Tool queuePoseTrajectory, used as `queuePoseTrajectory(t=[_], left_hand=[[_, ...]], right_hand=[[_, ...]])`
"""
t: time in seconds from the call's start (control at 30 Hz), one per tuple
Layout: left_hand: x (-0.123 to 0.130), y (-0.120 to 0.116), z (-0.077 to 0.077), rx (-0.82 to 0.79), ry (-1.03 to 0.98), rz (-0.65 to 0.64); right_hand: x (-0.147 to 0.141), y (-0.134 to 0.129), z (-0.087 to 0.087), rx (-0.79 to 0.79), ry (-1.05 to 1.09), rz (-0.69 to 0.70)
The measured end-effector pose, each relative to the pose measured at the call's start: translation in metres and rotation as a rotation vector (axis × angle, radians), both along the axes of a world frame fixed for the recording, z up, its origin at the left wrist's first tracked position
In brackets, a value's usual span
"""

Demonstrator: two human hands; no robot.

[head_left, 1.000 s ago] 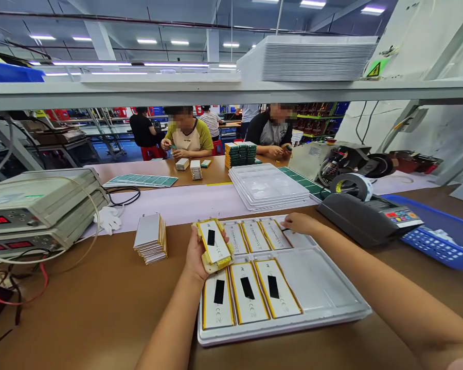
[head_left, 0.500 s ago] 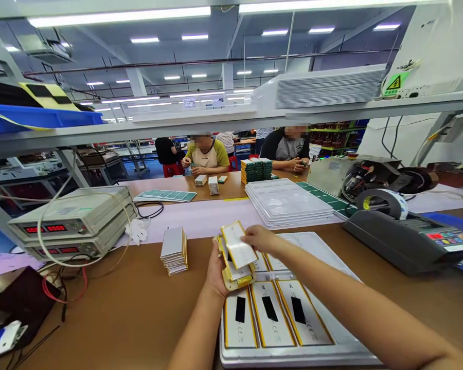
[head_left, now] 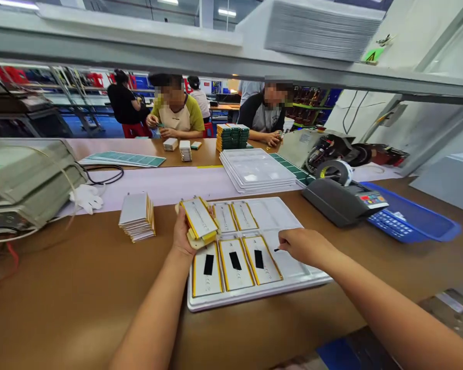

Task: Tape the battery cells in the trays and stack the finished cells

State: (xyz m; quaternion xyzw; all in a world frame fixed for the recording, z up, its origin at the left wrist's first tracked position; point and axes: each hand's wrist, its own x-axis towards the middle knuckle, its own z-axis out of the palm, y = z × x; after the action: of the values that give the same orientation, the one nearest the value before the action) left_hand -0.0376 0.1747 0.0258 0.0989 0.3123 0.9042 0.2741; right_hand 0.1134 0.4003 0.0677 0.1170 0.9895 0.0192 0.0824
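Grips a yellow-edged cell (head_left: 198, 217) with left hand (head_left: 182, 234) at the tray's (head_left: 280, 209) left edge; pinches a black strip (head_left: 277, 250) with right hand (head_left: 304, 246), near the right edge.

Left hand (head_left: 182, 234): cupped, fingers mostly hidden
Left forearm (head_left: 150, 306): in from 7 o'clock, aimed at 1
Right hand (head_left: 304, 246): curled, fingertips apparently pinched, slightly blurred
Right forearm (head_left: 381, 298): in from 4 o'clock, aimed at 10
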Motion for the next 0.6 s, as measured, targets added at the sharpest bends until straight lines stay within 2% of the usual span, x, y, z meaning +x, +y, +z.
queuePoseTrajectory(t=[0.1,0.2,0.27,0.37,0.43,0.53,0.6], left_hand=[[0.000,0.002,0.001,-0.018,-0.005,0.001],[0.000,0.001,-0.002,-0.024,-0.006,0.017],[-0.001,-0.001,-0.006,-0.018,-0.010,0.003],[-0.002,-0.001,-0.011,0.028,-0.037,-0.058],[0.000,-0.001,-0.012,0.043,-0.052,-0.079],[0.005,-0.006,-0.001,0.012,-0.030,-0.055],[0.007,-0.016,0.018,-0.074,0.027,0.005]], right_hand=[[0.010,0.001,-0.012,-0.002,0.010,0.011],[0.008,-0.002,-0.020,-0.095,0.051,0.002],[0.002,-0.003,-0.026,-0.291,0.059,-0.029],[-0.008,-0.004,-0.039,-0.686,0.046,-0.062],[-0.013,-0.006,-0.047,-0.801,0.075,-0.070],[-0.014,-0.008,-0.054,-0.905,0.090,-0.113],[-0.012,-0.007,-0.056,-1.061,0.086,-0.169]])
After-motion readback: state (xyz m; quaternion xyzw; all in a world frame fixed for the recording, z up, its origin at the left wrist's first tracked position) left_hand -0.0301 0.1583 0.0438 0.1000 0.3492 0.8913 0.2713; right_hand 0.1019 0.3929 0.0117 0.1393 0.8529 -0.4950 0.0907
